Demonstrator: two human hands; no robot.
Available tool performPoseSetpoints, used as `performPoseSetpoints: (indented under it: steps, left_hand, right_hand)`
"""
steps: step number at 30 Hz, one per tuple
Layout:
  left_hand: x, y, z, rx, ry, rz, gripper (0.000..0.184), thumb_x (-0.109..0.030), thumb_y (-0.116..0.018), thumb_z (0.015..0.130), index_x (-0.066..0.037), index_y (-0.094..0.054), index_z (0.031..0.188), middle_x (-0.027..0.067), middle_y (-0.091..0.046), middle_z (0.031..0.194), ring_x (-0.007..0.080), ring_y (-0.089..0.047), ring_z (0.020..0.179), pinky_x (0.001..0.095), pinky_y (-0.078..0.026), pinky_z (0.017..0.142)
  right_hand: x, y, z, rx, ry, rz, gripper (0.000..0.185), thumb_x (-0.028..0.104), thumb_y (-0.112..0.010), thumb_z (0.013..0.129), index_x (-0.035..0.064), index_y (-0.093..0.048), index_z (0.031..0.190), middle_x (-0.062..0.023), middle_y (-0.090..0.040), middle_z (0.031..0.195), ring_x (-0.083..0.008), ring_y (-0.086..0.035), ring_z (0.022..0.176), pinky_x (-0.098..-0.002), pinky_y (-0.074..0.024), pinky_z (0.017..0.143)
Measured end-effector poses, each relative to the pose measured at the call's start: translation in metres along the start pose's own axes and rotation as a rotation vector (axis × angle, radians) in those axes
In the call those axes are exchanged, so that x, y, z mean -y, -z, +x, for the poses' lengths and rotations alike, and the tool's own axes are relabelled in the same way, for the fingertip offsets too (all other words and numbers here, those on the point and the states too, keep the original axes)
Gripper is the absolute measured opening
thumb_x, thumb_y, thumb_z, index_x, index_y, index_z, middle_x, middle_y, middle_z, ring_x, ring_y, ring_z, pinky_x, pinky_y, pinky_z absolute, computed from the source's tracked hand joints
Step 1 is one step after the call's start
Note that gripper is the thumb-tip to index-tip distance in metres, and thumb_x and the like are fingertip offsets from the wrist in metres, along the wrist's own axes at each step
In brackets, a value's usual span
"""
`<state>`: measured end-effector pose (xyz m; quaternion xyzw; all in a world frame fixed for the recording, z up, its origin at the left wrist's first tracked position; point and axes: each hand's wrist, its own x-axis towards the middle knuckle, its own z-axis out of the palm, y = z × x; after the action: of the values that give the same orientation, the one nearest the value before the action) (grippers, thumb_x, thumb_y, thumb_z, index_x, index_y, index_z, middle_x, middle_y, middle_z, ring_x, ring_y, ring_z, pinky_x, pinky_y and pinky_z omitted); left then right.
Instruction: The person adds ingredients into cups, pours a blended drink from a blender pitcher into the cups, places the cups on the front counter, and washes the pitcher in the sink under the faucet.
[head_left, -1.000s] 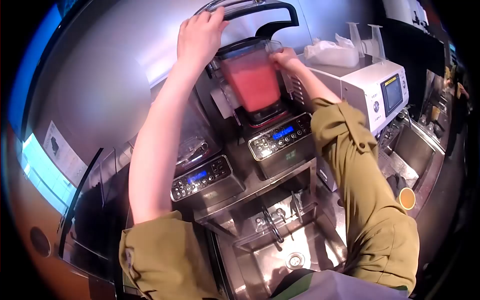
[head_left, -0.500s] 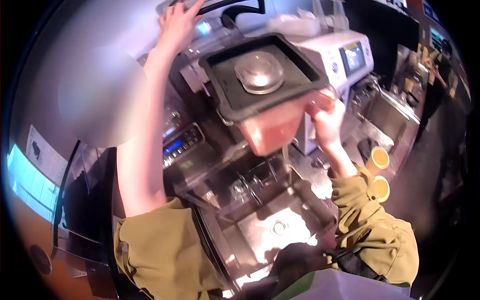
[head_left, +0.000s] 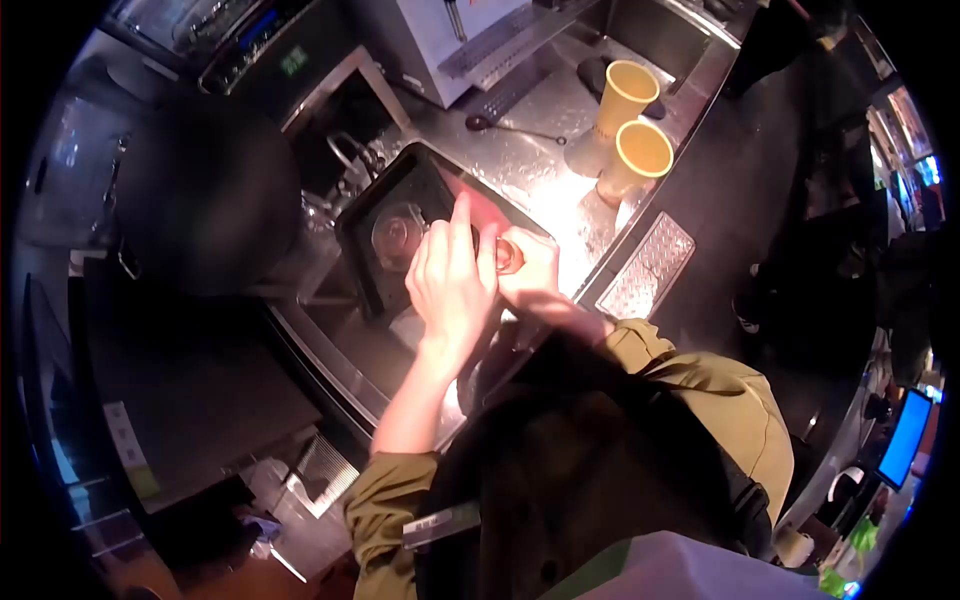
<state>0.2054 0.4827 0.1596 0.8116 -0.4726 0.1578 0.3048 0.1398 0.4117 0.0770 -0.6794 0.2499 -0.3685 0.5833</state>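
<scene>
A blender jug [head_left: 480,205] with pink contents and a square black lid [head_left: 350,225] is over the sink area in front of me. My right hand [head_left: 530,268] is closed around the jug's handle. My left hand [head_left: 452,272] reaches over the lid's near edge beside the handle, fingers extended and close together; whether it grips the lid's rim is hidden. A round clear cap [head_left: 398,236] sits in the middle of the lid. Two yellow-rimmed cups [head_left: 644,149] [head_left: 630,85] stand on the wet steel counter to the right of the jug.
A long-handled spoon [head_left: 520,130] lies on the counter [head_left: 540,95]. The white machine [head_left: 425,40] stands behind. A perforated metal plate [head_left: 650,268] is at the counter's right edge. A faucet [head_left: 355,155] rises behind the jug. A blue screen [head_left: 904,438] shows at far right.
The jug has come off its blender base and moved down toward me. My left hand has left the raised cover and come down to the jug. The view has turned toward the cups.
</scene>
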Motion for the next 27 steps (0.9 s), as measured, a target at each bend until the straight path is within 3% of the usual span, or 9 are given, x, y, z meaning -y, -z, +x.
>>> performPoseSetpoints:
  steps: [3, 6, 8, 12, 13, 16, 22, 25, 27]
  left_hand:
    - [0.006, -0.002, -0.015, -0.086, 0.018, -0.050, 0.025, -0.017, -0.054, 0.082, -0.002, -0.056, 0.102, 0.0086, -0.057, 0.068, 0.0213, -0.056, 0.059, 0.0313, -0.044, 0.055]
    - [0.022, 0.052, 0.007, -0.494, 0.465, -0.349, 0.026, -0.020, -0.046, 0.088, 0.001, -0.059, 0.095, 0.0064, -0.061, 0.072, 0.0114, -0.055, 0.063, 0.0249, -0.044, 0.058]
    - [0.032, 0.077, 0.009, -0.600, 0.488, -0.258, 0.031, -0.023, -0.042, 0.090, 0.002, -0.061, 0.091, 0.0068, -0.061, 0.074, 0.0092, -0.053, 0.066, 0.0217, -0.043, 0.062]
    - [0.061, 0.079, -0.015, -0.729, 0.598, -0.283, 0.034, -0.024, -0.040, 0.090, 0.004, -0.059, 0.093, 0.0089, -0.061, 0.078, 0.0133, -0.055, 0.070, 0.0238, -0.044, 0.066]
    - [0.062, 0.073, -0.022, -0.764, 0.672, -0.315, 0.033, -0.024, -0.041, 0.089, 0.005, -0.058, 0.092, 0.0098, -0.061, 0.076, 0.0151, -0.056, 0.070, 0.0252, -0.044, 0.067]
    - [0.128, 0.009, -0.080, -0.402, 0.560, -0.204, 0.029, -0.016, -0.048, 0.085, 0.004, -0.053, 0.105, 0.0147, -0.059, 0.099, 0.0224, -0.055, 0.093, 0.0305, -0.041, 0.084]
    - [0.178, -0.143, -0.179, 0.222, 0.806, 0.409, 0.035, -0.022, -0.053, 0.080, -0.002, -0.050, 0.108, 0.0164, -0.060, 0.087, 0.0301, -0.059, 0.081, 0.0374, -0.045, 0.070]
    - [0.088, -0.150, -0.113, 0.290, 0.600, -0.107, 0.052, -0.026, -0.059, 0.076, -0.001, -0.042, 0.118, 0.0204, -0.046, 0.113, 0.0298, -0.044, 0.107, 0.0373, -0.034, 0.089]
    - [0.034, -0.184, -0.068, 0.230, 0.419, -0.659, 0.062, -0.026, -0.063, 0.073, 0.002, -0.038, 0.122, 0.0216, -0.040, 0.123, 0.0288, -0.039, 0.114, 0.0370, -0.029, 0.097]
  right_hand:
    - [-0.014, 0.006, -0.016, 0.009, -0.045, 0.093, 0.015, -0.001, -0.059, 0.062, 0.0038, -0.045, 0.064, 0.0009, -0.040, 0.059, -0.0066, -0.040, 0.053, -0.0205, -0.0347, 0.048]
    - [-0.022, 0.012, -0.027, 0.005, -0.112, 0.175, 0.019, -0.005, -0.060, 0.061, 0.0033, -0.043, 0.063, 0.0016, -0.038, 0.059, -0.0051, -0.038, 0.053, -0.0183, -0.0337, 0.047]
    - [-0.033, 0.022, -0.037, -0.015, -0.004, 0.080, 0.020, -0.006, -0.061, 0.060, 0.0024, -0.043, 0.063, 0.0013, -0.037, 0.059, -0.0048, -0.038, 0.053, -0.0178, -0.0336, 0.047]
    - [-0.021, 0.050, -0.048, -0.080, 0.064, -0.012, 0.025, -0.005, -0.066, 0.057, -0.0005, -0.056, 0.080, -0.0007, -0.045, 0.061, -0.0072, -0.043, 0.054, -0.0196, -0.0365, 0.049]
    - [-0.019, 0.069, -0.052, -0.080, 0.041, -0.350, 0.027, -0.005, -0.065, 0.057, -0.0021, -0.057, 0.082, -0.0021, -0.050, 0.064, -0.0093, -0.047, 0.057, -0.0209, -0.0394, 0.052]
    - [0.002, 0.114, -0.074, -0.377, -0.086, 0.091, 0.024, 0.003, -0.065, 0.061, -0.0040, -0.058, 0.082, -0.0033, -0.055, 0.065, -0.0106, -0.053, 0.060, -0.0218, -0.0426, 0.054]
    - [0.013, 0.243, -0.133, -0.844, 0.075, -0.054, 0.022, -0.006, -0.057, 0.059, -0.0039, -0.058, 0.081, -0.0028, -0.056, 0.070, -0.0071, -0.049, 0.058, -0.0184, -0.0385, 0.052]
    - [0.007, 0.261, -0.123, -0.903, 0.214, -0.442, 0.016, -0.008, -0.057, 0.060, -0.0012, -0.057, 0.074, 0.0005, -0.053, 0.066, -0.0052, -0.046, 0.056, -0.0174, -0.0367, 0.057]
    - [0.006, 0.316, -0.117, -0.859, 0.181, -0.288, 0.012, -0.008, -0.055, 0.061, 0.0003, -0.055, 0.069, 0.0005, -0.052, 0.061, -0.0053, -0.045, 0.054, -0.0184, -0.0359, 0.051]
